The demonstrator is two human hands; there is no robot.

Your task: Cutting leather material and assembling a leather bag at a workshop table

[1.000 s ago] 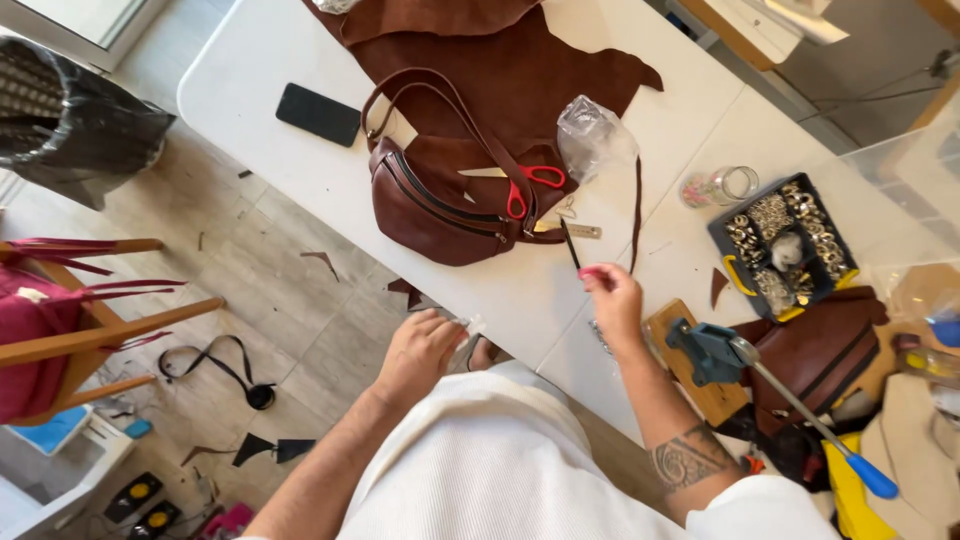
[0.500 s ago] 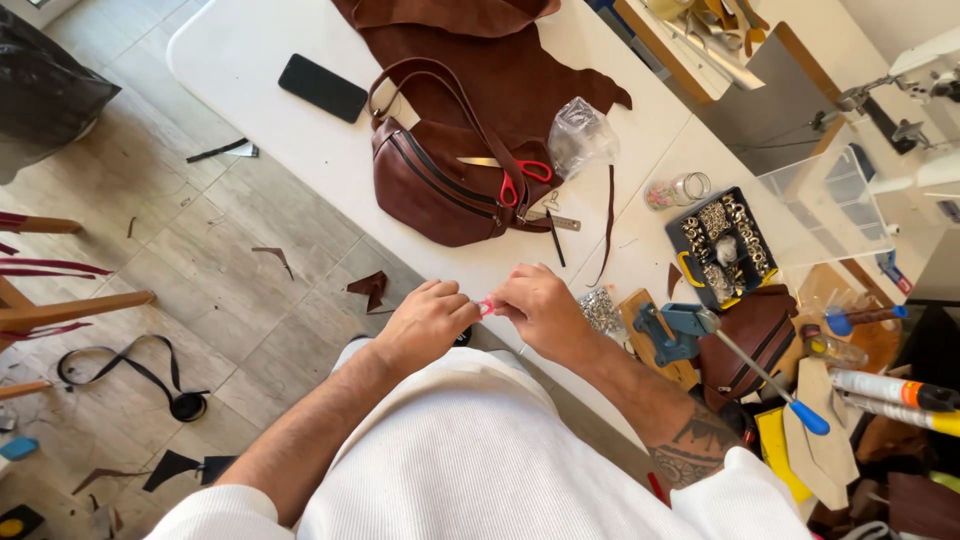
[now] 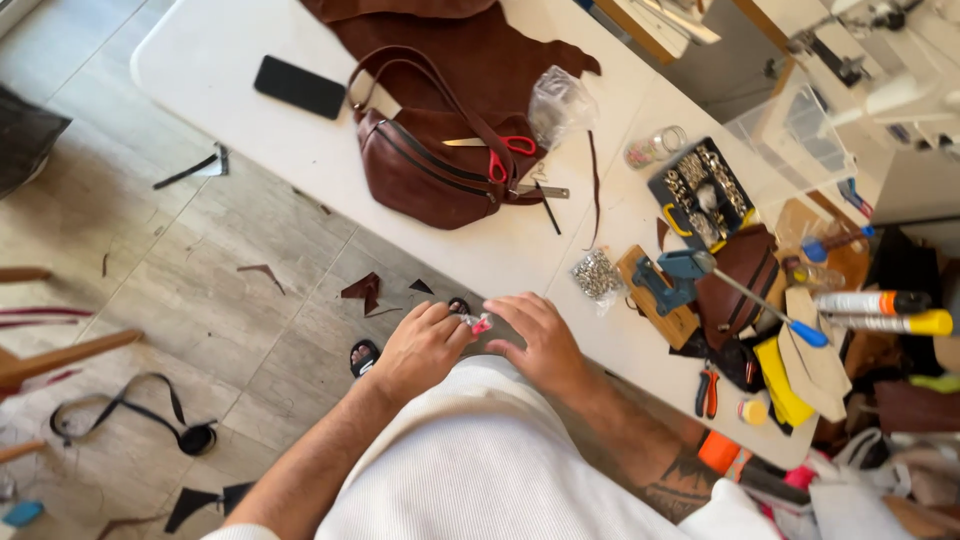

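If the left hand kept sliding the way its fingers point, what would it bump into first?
The left hand points toward the right hand, with a small pink and white thing pinched between them. It would most likely meet that small thing first, then the right hand's fingers, though the depth is hard to judge from above.

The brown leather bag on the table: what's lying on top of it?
On the brown leather bag lie red-handled scissors, blades pointing left, crossed by the bag's strap. A sheet of brown leather lies behind it, partly underneath. Anything else beneath the bag is covered.
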